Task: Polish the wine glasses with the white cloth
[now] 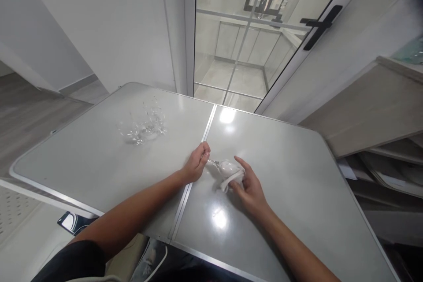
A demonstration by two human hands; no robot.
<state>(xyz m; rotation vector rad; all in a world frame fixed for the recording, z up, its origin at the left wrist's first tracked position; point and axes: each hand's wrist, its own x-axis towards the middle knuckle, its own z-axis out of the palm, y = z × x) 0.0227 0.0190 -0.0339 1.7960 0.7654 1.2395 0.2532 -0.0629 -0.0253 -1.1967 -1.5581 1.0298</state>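
Observation:
A clear stemmed glass lies on its side in the air just over the table, bowl to the right. My left hand is closed round its stem end; the foot is hidden by the fingers. My right hand presses a white cloth against the bowl, thumb below and fingers on the far side. Part of the cloth shows at the bowl's mouth. On the left half of the table stand several clear glasses, close together and hard to tell apart.
The grey folding table has a metal seam across its middle. Behind it is a glass door with a black handle. A wooden shelf unit stands at the right. A phone lies below the table's left front edge.

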